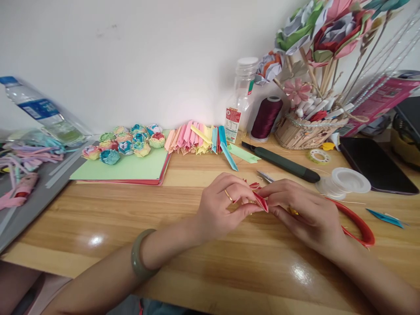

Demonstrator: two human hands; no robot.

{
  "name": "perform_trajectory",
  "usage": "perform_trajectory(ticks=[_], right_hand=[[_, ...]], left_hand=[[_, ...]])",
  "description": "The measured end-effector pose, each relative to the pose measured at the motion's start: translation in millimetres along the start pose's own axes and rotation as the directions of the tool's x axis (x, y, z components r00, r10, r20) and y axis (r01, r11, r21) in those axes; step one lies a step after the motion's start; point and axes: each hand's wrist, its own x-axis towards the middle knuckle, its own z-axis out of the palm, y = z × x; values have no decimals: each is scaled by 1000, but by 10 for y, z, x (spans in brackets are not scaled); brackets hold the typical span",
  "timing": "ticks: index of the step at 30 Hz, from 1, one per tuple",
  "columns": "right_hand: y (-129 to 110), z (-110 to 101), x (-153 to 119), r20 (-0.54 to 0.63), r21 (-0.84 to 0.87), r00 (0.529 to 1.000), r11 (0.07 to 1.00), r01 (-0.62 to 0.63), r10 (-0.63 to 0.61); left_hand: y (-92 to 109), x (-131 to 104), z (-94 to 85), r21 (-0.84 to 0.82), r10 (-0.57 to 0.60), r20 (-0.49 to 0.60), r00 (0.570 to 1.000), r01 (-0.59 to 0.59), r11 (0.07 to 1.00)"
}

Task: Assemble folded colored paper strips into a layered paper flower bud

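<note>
Between my two hands is a folded red paper piece [261,201], held just above the wooden table. My left hand [226,203], with a ring on one finger, pinches it from the left. Closed on its right side are the fingertips of my right hand [303,210]. More red folded paper [254,186] shows just behind the fingers, partly hidden. Under and beside my right hand lie red-handled scissors [361,223]; the blade tip [265,176] pokes out behind the hands.
Behind stand folded paper strips [193,139], paper flowers [125,146] on green sheets [131,171], a plastic bottle [233,109] and a purple thread cone [266,118]. Rightward are a dark green utility knife [285,164], a clear spool [344,183], a phone [377,166] and blue paper [384,217].
</note>
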Motion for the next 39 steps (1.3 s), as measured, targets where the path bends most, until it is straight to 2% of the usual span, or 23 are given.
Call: perform_trajectory(ticks=[4,8,12,17,21,27,30,32,33,35,37,38,39], right_hand=[[22,-9,-6,27,25,1000,1000,5,-6],[54,-17,-17,106,64,993,996,-58,51],[60,-25,-30,171,131,974,977,-169,145],[29,-44,-11,156,197,966,951,-237,208],[-5,-77,7,152,229,955,931,-283,253],[-99,-127,22,101,293,933,886,-360,346],[-137,-129,52,122,368,875,797,-479,469],[-145,-125,76,165,433,816,702,-565,555],[-144,-122,86,204,468,786,647,-602,583],[-136,-113,101,299,524,731,535,-663,613],[-123,-98,108,348,558,694,456,-694,630],[-117,-89,109,343,568,682,435,-698,646],[-110,-79,109,324,577,675,427,-697,663]], left_hand=[[-31,15,-19,58,56,23,998,-57,997],[-68,41,-63,99,53,151,987,-69,993],[-98,53,-83,62,3,218,976,-17,998],[-67,88,-100,-72,-71,255,964,92,993],[-16,122,-131,-89,-110,322,940,146,985],[-1,96,-111,-112,-65,262,963,97,989],[2,78,-105,-200,-162,267,950,219,955],[12,74,-109,-255,-305,313,900,389,885],[19,73,-112,-280,-393,348,851,495,822],[32,76,-116,-329,-551,438,710,697,637],[37,82,-115,-359,-634,522,571,821,444],[34,85,-113,-363,-652,548,525,851,380],[27,88,-110,-364,-660,560,501,864,347]])
